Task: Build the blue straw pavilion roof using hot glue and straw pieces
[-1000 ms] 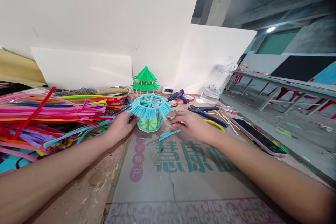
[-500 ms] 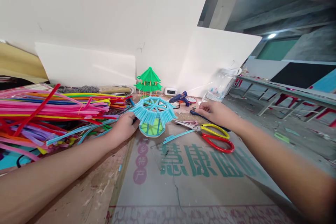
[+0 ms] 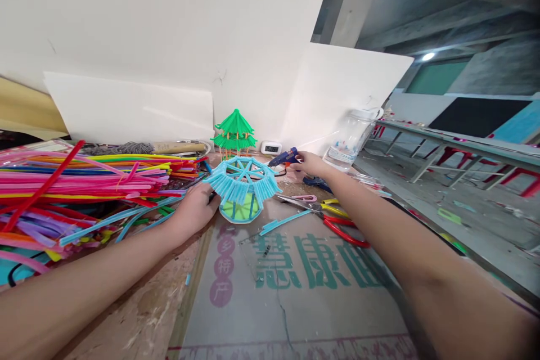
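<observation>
My left hand [image 3: 196,205] is closed at the left side of a light-blue pavilion model [image 3: 244,180] made of fuzzy pipe cleaners, its fingers partly hidden behind the roof. The model has an open spoked top and a green base. My right hand [image 3: 311,165] reaches across to a blue glue gun [image 3: 284,156], fingers curled at its handle, which they partly cover. Beneath my right forearm lie scissors with red and yellow handles [image 3: 341,228]. Dark-blue-handled pliers [image 3: 317,183] rest just below my right hand. Cut light-blue pipe-cleaner pieces [image 3: 282,222] lie in front of the model.
A green tiered pavilion [image 3: 236,132] stands behind, beside a small white digital clock [image 3: 270,148]. Colourful pipe cleaners [image 3: 93,180] are heaped at the left. A clear plastic jug [image 3: 352,138] stands at the back right. White boards [image 3: 160,39] rise behind the table.
My right hand has moved left and away from me, from the pliers to the glue gun. The pliers now lie free on the table. My left hand stays at the blue model.
</observation>
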The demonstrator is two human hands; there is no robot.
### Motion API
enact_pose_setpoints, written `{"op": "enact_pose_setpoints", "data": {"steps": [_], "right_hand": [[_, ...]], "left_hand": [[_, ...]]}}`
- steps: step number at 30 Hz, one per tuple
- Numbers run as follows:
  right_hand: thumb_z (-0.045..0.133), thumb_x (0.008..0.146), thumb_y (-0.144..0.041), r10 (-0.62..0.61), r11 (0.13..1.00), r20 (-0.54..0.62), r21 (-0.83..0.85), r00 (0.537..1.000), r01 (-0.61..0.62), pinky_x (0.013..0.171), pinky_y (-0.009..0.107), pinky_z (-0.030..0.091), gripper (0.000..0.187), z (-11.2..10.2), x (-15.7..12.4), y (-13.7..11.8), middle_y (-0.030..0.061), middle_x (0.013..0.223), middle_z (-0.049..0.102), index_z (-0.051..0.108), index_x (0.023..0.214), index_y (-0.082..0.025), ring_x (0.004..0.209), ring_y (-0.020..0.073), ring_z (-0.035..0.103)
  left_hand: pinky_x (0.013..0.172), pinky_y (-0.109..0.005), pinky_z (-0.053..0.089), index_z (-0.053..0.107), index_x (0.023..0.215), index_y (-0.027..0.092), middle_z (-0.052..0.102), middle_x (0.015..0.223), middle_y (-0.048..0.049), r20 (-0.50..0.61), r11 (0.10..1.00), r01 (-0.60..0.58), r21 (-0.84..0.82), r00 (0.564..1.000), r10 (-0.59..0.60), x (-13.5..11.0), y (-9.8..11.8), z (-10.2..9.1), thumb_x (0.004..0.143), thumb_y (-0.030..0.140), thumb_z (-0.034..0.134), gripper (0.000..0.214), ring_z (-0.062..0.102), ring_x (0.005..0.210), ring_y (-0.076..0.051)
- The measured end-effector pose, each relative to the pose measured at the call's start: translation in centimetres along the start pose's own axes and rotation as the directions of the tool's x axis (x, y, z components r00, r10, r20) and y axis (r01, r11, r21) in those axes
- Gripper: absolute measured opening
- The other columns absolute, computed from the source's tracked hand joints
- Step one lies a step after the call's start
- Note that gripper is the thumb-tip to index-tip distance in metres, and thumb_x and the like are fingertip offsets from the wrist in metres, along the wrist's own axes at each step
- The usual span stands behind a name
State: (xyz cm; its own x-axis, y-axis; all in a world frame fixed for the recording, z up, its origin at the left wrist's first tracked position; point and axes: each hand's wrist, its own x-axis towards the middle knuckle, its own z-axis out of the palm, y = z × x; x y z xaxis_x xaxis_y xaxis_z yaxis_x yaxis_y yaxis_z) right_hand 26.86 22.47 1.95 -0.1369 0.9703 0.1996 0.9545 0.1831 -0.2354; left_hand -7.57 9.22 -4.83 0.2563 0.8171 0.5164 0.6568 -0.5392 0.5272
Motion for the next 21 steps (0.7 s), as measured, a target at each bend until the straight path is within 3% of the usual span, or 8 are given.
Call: {"op": "enact_pose_setpoints", "data": {"steps": [4, 8, 14, 17, 21], "right_hand": [[0.058, 0.094, -0.035, 0.014, 0.993, -0.041, 0.120, 0.999, -0.009, 0.083, 0.041, 0.055, 0.032, 1.8, 0.1, -1.0, 0.0080, 0.114, 0.063, 0.059, 0.118, -0.015, 0.096, 0.0192, 0.064], [0.065, 0.087, -0.032, 0.018, 0.975, -0.107, 0.224, 0.994, 0.006, 0.073, 0.032, 0.052, 0.025, 1.5, -0.7, -1.9, 0.0065, 0.091, 0.070, 0.065, 0.099, -0.010, 0.080, 0.0185, 0.065], [0.055, 0.087, -0.029, 0.052, 0.907, -0.293, 0.413, 0.955, 0.078, 0.058, 0.025, 0.046, 0.032, -2.4, -1.9, -3.3, 0.0066, 0.087, 0.069, 0.054, 0.114, -0.013, 0.066, 0.0147, 0.062], [0.055, 0.087, -0.038, 0.069, 0.869, -0.312, 0.486, 0.948, 0.096, 0.051, 0.026, 0.045, 0.027, -4.5, -3.9, -3.8, 0.0018, 0.068, 0.064, 0.057, 0.101, -0.015, 0.051, 0.0139, 0.057], [0.055, 0.088, -0.042, 0.007, 0.814, -0.285, 0.558, 0.958, 0.160, 0.056, 0.027, 0.048, 0.029, -6.8, -8.2, -4.5, -0.0038, 0.044, 0.047, 0.063, 0.080, -0.016, 0.048, 0.0138, 0.053]], "left_hand": [[0.093, -0.042, 0.050, 0.070, 0.093, 0.020, 0.074, 0.093, -0.0065, 0.026, 1.000, -0.001, -0.008, 1.000, 0.001, 0.0, 0.2, 0.0, 0.082, 0.022, 0.053, 0.021, 0.065, 0.101, -0.027], [0.091, -0.040, 0.050, 0.071, 0.088, 0.022, 0.073, 0.085, -0.0058, 0.072, 1.000, -0.006, -0.005, 0.997, 0.007, -0.1, 0.5, -0.1, 0.082, 0.024, 0.054, 0.018, 0.065, 0.097, -0.027], [0.086, -0.038, 0.051, 0.070, 0.083, 0.021, 0.071, 0.074, -0.0037, 0.127, 1.000, -0.021, -0.014, 0.992, 0.023, -0.3, 1.0, -0.1, 0.082, 0.025, 0.051, 0.020, 0.066, 0.089, -0.027], [0.084, -0.037, 0.052, 0.069, 0.082, 0.022, 0.071, 0.072, -0.0030, 0.136, 1.000, -0.023, -0.004, 0.990, 0.024, -0.3, 1.1, -0.1, 0.083, 0.027, 0.050, 0.020, 0.066, 0.087, -0.027], [0.089, -0.039, 0.050, 0.069, 0.083, 0.022, 0.070, 0.070, -0.0032, 0.135, 0.999, -0.036, 0.009, 0.990, 0.034, -0.3, 1.0, -0.1, 0.084, 0.028, 0.050, 0.020, 0.066, 0.091, -0.027]]}}
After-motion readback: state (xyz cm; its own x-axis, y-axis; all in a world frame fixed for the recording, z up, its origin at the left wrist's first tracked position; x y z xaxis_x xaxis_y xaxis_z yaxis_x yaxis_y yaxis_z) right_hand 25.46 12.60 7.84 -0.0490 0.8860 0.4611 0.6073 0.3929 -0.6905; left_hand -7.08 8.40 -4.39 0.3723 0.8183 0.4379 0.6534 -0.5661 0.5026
